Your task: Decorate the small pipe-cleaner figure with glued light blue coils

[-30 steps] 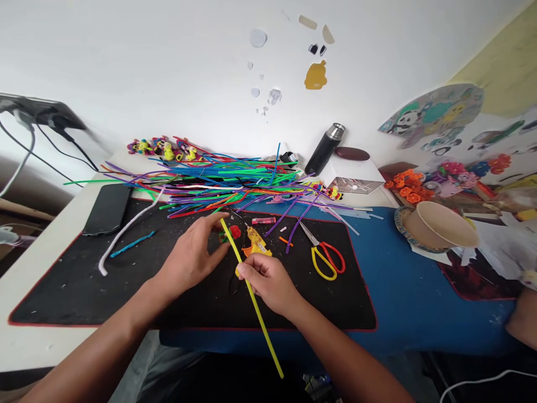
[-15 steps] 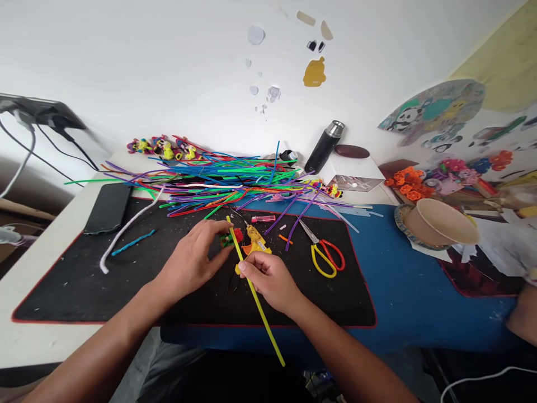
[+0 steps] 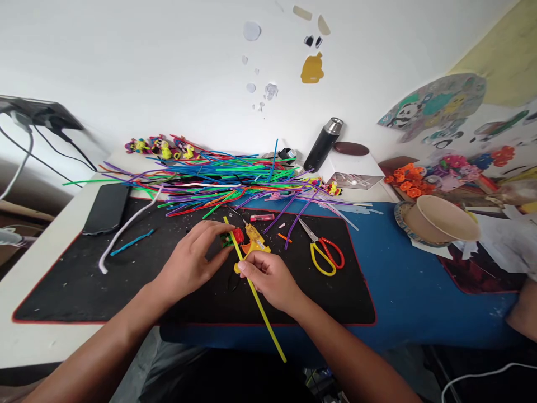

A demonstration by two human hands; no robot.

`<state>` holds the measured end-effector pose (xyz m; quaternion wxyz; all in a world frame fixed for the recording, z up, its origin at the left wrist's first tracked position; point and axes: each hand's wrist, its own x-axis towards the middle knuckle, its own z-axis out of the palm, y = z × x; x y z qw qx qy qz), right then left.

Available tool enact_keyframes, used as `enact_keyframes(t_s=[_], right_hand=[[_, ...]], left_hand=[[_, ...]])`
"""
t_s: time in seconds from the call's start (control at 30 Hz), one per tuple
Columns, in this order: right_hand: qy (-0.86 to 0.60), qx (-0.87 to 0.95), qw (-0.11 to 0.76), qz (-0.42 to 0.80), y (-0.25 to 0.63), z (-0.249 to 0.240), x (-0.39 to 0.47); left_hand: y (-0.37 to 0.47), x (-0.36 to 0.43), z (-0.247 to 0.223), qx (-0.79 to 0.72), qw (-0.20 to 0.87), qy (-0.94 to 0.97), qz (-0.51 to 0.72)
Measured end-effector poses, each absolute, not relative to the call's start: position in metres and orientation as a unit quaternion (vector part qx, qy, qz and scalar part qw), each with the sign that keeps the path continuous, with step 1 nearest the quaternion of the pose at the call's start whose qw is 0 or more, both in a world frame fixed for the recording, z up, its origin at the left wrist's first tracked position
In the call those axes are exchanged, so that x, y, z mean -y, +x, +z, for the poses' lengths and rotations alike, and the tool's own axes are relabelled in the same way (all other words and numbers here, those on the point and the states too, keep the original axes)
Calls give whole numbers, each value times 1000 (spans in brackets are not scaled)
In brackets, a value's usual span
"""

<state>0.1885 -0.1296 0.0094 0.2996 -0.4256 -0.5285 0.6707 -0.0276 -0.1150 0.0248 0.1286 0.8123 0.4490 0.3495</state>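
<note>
My right hand (image 3: 268, 280) pinches a long yellow pipe cleaner (image 3: 265, 320) between thumb and fingers. The yellow stem slants from near my left fingertips down toward my lap. Curled at its upper end, my left hand (image 3: 197, 254) has thumb and fingertips closed around a small red and green fuzzy piece (image 3: 238, 235), partly hidden by the fingers and the stem. Just behind both hands, a yellow glue gun (image 3: 257, 237) lies on the black mat (image 3: 168, 302). Scissors (image 3: 325, 254) with one red and one yellow handle rest to the right.
A heap of coloured pipe cleaners (image 3: 235, 179) spreads along the back. Left are a phone (image 3: 106, 208), a white stem (image 3: 126, 232) and a blue twisted piece (image 3: 132, 243). A black flask (image 3: 323, 145), a clear-fronted box (image 3: 352, 173) and a bowl (image 3: 447, 218) stand right.
Both hands keep nearly the same pose, with the yellow pipe cleaner tilted very slightly. The whole view has shifted a little.
</note>
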Motion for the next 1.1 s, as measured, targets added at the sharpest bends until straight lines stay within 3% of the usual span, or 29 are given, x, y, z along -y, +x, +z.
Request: enact_keyframes(t_s=[0.37, 0.67, 1.1], right_hand=[[-403, 498, 316, 700, 189, 2, 130], [-408, 501, 321, 692, 190, 5, 129], [-441, 579, 322, 606, 195, 19, 130]], left_hand=[[-23, 119, 24, -476, 206, 765, 380], [-13, 124, 32, -482, 451, 600, 453], [-13, 131, 40, -432, 680, 360, 470]])
